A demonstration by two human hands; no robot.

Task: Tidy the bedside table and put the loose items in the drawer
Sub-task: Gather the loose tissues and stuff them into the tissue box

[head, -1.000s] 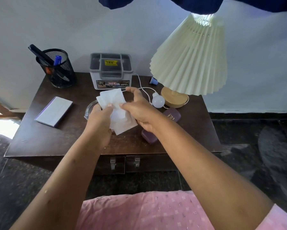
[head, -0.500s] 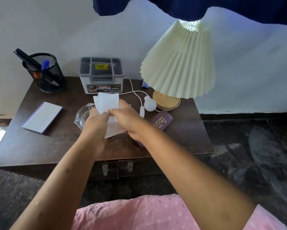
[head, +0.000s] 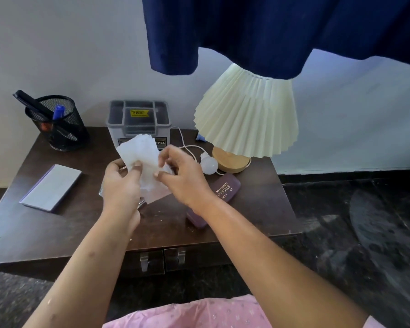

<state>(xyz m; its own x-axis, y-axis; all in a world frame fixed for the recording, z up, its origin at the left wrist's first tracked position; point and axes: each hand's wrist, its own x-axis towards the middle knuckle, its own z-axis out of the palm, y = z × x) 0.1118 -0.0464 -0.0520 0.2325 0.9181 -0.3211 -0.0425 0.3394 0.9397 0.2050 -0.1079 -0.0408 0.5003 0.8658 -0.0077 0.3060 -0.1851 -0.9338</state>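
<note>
Both hands hold a white tissue (head: 141, 150) above the middle of the dark wooden bedside table (head: 57, 228). My left hand (head: 122, 185) pinches its left side with thumb and fingers. My right hand (head: 182, 178) pinches its right edge. A glass ashtray lies mostly hidden under my left hand. A purple spectacle case (head: 225, 188) sits just right of my right wrist. A loose white bulb (head: 208, 165) lies by the lamp base. Two drawers with metal handles (head: 162, 258) are shut at the table's front.
A black mesh pen holder (head: 57, 124) stands at the back left, a grey storage box (head: 138, 119) at the back centre, a pleated cream lamp (head: 246, 119) at the back right. A small notepad (head: 51, 187) lies on the left. A blue curtain (head: 270, 31) hangs overhead.
The tissue has been folded smaller between my hands. My right hand has shifted from flat over the tissue to pinching its right edge. The camera has tilted up a little.
</note>
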